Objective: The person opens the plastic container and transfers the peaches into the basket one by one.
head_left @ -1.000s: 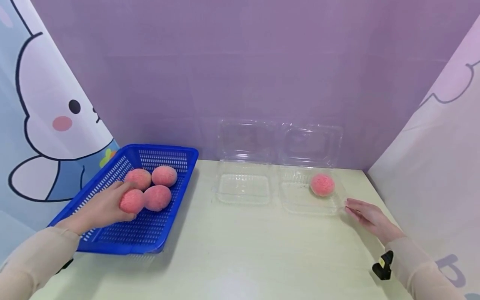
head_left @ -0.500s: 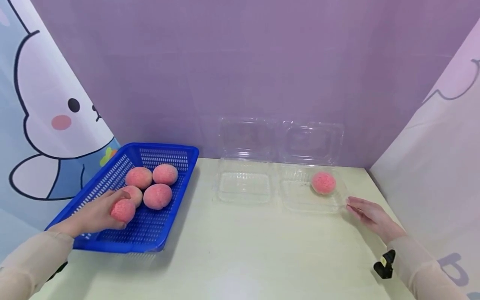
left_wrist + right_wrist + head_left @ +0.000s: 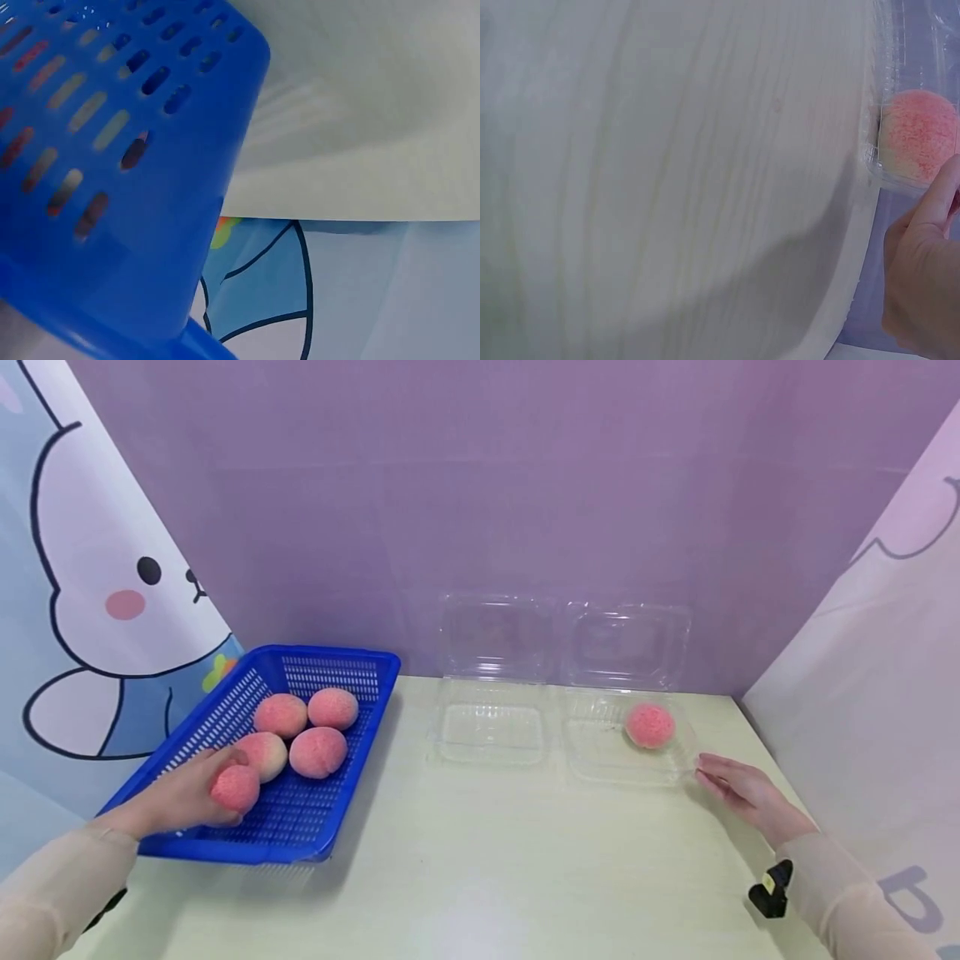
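My left hand [image 3: 187,789] grips a pink peach [image 3: 236,789] in the near left part of the blue basket [image 3: 330,827]. Several more peaches lie beside it in the basket, the nearest a pale-and-pink peach [image 3: 262,756]. Only the basket's slotted wall [image 3: 172,165] fills the left wrist view; the hand is hidden there. On the right, my right hand [image 3: 750,797] has its fairly straight fingers right at the side rim of a clear plastic clamshell box [image 3: 600,768]. Inside that box sits one peach [image 3: 650,727], also a peach [image 3: 921,135] in the right wrist view.
A second clear clamshell box [image 3: 491,735] stands to the left of the first, both lids upright against the purple backdrop [image 3: 525,485]. Printed cloth [image 3: 97,568] hangs along the left side and a pale cloth [image 3: 885,693] along the right. The tabletop [image 3: 480,860] is pale.
My left hand has drawn its peach toward the basket's near left side, away from the others, uncovering the pale-and-pink one. The right hand stays at the box.
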`<state>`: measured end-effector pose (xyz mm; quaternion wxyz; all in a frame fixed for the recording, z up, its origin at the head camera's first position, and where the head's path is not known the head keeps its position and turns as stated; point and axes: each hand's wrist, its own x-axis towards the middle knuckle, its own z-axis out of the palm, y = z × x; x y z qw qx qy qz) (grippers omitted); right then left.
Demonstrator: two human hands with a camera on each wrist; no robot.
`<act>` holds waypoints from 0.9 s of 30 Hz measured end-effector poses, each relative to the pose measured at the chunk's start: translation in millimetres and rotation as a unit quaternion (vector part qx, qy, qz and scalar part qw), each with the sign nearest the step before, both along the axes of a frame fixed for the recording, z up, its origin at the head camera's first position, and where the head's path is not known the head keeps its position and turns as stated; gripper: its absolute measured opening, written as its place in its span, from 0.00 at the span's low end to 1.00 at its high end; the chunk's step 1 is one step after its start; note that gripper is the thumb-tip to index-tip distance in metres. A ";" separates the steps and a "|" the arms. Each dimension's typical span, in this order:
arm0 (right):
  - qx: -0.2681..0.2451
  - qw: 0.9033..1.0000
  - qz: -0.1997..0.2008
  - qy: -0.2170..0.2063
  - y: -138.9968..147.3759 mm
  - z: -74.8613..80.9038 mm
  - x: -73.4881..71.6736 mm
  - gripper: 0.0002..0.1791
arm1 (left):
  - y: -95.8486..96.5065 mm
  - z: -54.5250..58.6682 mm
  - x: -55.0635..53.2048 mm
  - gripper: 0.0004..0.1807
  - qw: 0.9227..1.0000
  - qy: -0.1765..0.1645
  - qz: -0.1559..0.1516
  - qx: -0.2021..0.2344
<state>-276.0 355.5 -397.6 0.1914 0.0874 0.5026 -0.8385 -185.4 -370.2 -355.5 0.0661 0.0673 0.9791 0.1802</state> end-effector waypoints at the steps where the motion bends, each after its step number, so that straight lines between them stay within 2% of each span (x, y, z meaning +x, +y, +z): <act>1: 0.001 1.000 -0.001 -0.001 0.0 0.1 -0.3 0.13 | -0.5 -2.1 0.2 0.49 1.000 -0.004 -0.002 0.001; 6: 0.007 1.000 -0.001 0.007 0.6 -1.1 -0.5 0.13 | -3.6 -11.9 0.0 0.53 1.000 -0.026 -0.001 -0.008; 8: 0.008 1.000 0.002 0.013 0.8 -1.7 -0.3 0.13 | -5.2 -14.0 -1.0 0.50 1.000 -0.022 0.001 -0.010; 13: 0.004 1.000 0.001 0.012 0.8 -1.5 -0.2 0.13 | -7.8 -15.7 -3.1 0.45 1.000 -0.027 -0.001 -0.007; 17: 0.004 1.000 -0.002 0.006 0.7 -0.9 -0.4 0.13 | -9.0 -16.8 -4.4 0.45 0.999 -0.040 0.003 -0.002; 21: 0.007 1.000 -0.004 0.002 0.4 -0.2 -0.2 0.12 | -10.2 -18.6 -4.1 0.45 0.999 -0.033 -0.002 0.008; 27: 0.009 1.000 -0.005 0.002 0.2 -0.4 -0.1 0.13 | -9.4 -18.5 -3.3 0.53 0.998 -0.043 0.003 0.041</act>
